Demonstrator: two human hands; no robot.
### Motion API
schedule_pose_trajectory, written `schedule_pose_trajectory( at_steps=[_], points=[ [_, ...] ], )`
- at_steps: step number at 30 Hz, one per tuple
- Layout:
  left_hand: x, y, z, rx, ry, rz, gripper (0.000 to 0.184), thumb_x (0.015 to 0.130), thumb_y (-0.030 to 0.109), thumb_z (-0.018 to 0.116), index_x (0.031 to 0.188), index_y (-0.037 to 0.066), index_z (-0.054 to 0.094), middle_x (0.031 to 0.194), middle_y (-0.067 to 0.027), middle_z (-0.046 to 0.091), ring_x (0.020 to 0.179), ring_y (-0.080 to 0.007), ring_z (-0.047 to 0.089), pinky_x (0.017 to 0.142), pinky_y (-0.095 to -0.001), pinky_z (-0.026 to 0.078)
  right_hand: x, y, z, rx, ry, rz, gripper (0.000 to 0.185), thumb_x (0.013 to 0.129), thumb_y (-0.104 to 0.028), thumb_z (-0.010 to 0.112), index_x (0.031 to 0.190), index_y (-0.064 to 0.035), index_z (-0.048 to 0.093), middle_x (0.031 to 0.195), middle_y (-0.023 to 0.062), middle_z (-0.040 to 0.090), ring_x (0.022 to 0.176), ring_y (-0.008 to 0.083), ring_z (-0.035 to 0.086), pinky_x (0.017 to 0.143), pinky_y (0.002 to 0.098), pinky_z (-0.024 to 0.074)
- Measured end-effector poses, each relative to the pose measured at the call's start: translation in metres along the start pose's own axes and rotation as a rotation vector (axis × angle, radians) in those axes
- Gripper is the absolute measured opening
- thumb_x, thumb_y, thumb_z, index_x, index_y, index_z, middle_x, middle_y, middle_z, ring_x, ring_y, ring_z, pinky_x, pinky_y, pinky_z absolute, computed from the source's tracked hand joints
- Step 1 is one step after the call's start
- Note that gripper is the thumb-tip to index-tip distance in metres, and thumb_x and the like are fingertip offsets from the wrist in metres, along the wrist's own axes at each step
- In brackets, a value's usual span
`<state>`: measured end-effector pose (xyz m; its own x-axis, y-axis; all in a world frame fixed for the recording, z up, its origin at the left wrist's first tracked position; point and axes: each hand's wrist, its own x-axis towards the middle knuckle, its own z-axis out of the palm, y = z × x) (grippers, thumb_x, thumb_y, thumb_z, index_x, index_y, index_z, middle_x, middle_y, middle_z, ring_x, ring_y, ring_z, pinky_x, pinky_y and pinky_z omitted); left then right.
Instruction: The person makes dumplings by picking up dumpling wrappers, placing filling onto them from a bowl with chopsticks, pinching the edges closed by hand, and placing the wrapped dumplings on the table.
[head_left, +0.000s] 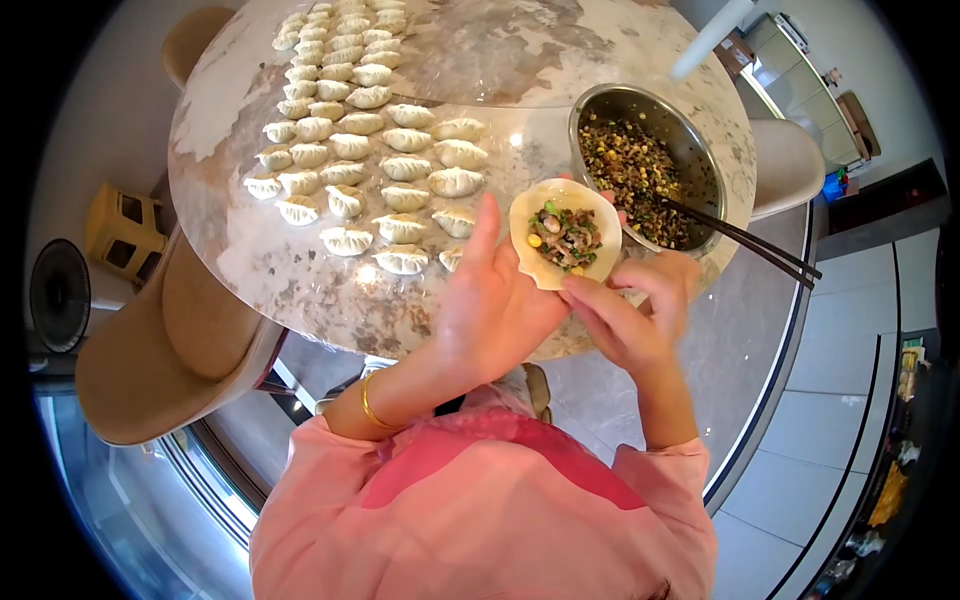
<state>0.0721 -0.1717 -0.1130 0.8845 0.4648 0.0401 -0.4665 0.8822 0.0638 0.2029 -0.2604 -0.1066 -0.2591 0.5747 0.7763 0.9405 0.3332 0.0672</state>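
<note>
A round dumpling wrapper (525, 262) with a mound of chopped filling (568, 238) at its middle lies flat across the fingers of my left hand (495, 305). That palm faces up, its thumb sticking out to the left and the fingertips showing past the wrapper's far edge. My right hand (645, 310) pinches the near right edge of the wrapper between thumb and fingers. Just beyond, a steel bowl (722, 190) holds more of the mixed filling (630, 165), with dark chopsticks (745, 238) resting over its rim. Rows of folded dumplings (350, 147) sit on the left.
The round marble-patterned table (235, 165) carries a raised turntable at its far side. Tan chairs stand at the left (215, 300) and right (785, 165). A fan (60, 295) and a yellow stool (125, 228) are at far left, a cabinet (840, 400) at right.
</note>
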Motion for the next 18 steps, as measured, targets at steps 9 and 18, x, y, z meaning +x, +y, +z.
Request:
schedule_pose_trajectory(
  at_steps=[9, 18],
  points=[
    [0.010, -0.015, -0.030, 0.316, -0.188, 0.210, 0.050, 0.098, 0.027, 0.048, 0.140, 0.006, 0.030, 0.146, -0.0107, 0.034, 0.133, -0.0224, 0.036, 0.110, -0.0373, 0.031, -0.004, -0.016, 0.037, 0.246, 0.274, 0.556, 0.021, 0.071, -0.002, 0.074, 0.087, -0.0086, 0.063, 0.104, 0.0124, 0.048, 0.096, 0.0260, 0.051, 0.082, 0.0350, 0.0415],
    [0.016, -0.016, -0.027, 0.446, -0.026, 0.315, 0.038, 0.090, -0.003, 0.050, 0.127, 0.001, 0.043, 0.144, -0.0177, 0.035, 0.131, -0.0232, 0.040, 0.107, -0.0351, 0.036, 0.005, -0.022, 0.054, 0.242, 0.449, 0.705, 0.018, 0.077, 0.002, 0.068, 0.090, -0.0059, 0.058, 0.113, 0.0137, 0.048, 0.106, 0.0231, 0.047, 0.092, 0.0356, 0.0384]
  ],
)
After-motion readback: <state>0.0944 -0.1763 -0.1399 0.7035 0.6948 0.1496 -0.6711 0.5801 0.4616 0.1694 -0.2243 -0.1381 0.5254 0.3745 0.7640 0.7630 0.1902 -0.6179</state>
